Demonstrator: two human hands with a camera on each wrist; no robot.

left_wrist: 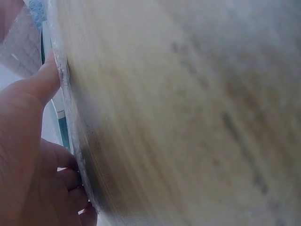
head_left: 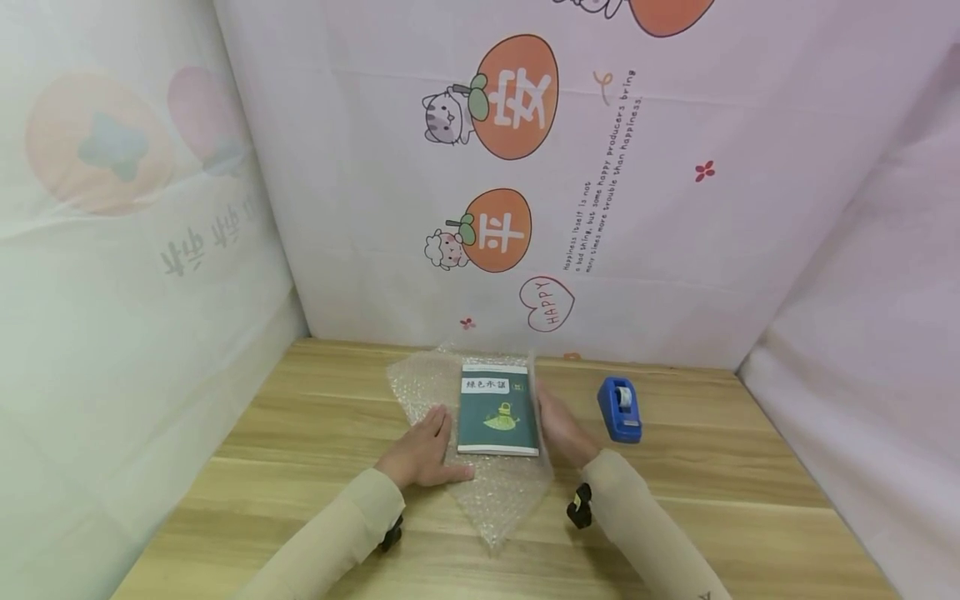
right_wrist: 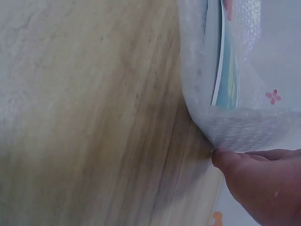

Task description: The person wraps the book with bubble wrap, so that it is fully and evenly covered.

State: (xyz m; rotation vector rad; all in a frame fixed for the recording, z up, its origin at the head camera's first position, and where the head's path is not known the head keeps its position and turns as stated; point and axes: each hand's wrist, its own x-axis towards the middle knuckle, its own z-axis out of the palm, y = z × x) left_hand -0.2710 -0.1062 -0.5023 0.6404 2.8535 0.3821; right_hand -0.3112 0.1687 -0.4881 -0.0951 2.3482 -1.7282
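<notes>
A book [head_left: 498, 417] with a dark green cover lies on a sheet of bubble wrap [head_left: 491, 500] spread on the wooden table. My left hand [head_left: 424, 450] rests on the wrap at the book's left side, thumb spread toward me. In the left wrist view the left hand [left_wrist: 23, 127] lies along the wrap's edge, the book's side showing behind the thumb. My right hand [head_left: 562, 423] touches the outside of the wrap along the book's right side, where the wrap stands up. The right wrist view shows the right hand [right_wrist: 263, 181] against this raised wrap, its farther fingers partly hidden.
A blue tape dispenser [head_left: 620, 410] with a roll of clear tape stands on the wooden table [head_left: 720, 475], to the right of my right hand. Printed cloth walls [head_left: 390, 208] rise behind the table and on both sides.
</notes>
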